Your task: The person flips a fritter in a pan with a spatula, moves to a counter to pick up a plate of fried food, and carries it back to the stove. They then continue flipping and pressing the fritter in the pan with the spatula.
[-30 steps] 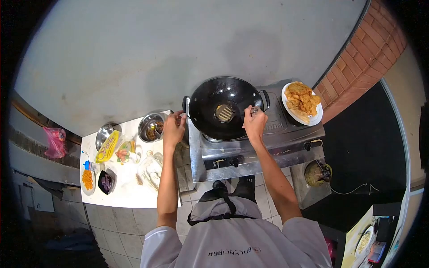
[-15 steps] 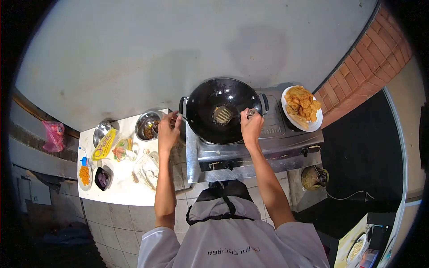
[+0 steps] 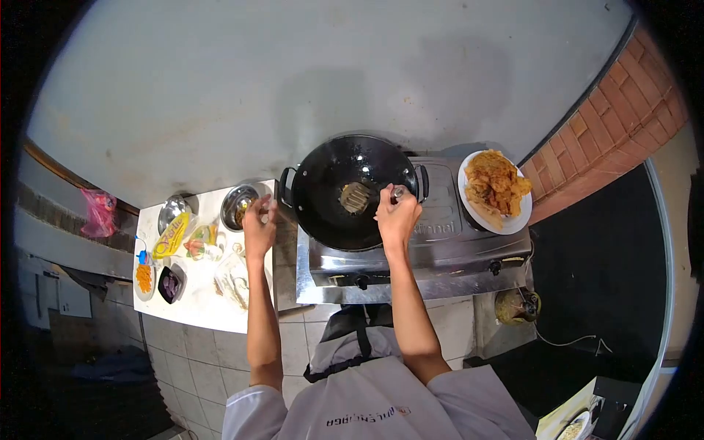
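My right hand (image 3: 398, 222) is wrapped round the handle of a slotted spatula (image 3: 355, 198), whose slotted head rests in the bottom of a black wok (image 3: 323, 209). A little oil or residue shines around the spatula head. Left of the wok, my left hand (image 3: 259, 229) hovers by the edge of a steel bowl (image 3: 233, 213) with small dark bits in it, and partly covers that bowl. Its fingers look bent and parted, with nothing visible between them. The wok sits on the left side of a steel gas stove (image 3: 433, 265).
A white plate (image 3: 467, 192) heaped with golden fried food stands on the stove's right side. On the white table (image 3: 194, 297) are another steel bowl (image 3: 173, 211), a yellow packet (image 3: 171, 236), plastic bags, a dark bowl (image 3: 171, 286) and orange pieces (image 3: 144, 277). A gas cylinder (image 3: 517, 306) stands below.
My left hand has moved from beside the wok's left handle towards the steel bowl. My right hand keeps its hold on the spatula, and the wok now sits slightly turned. The view has shifted a little.
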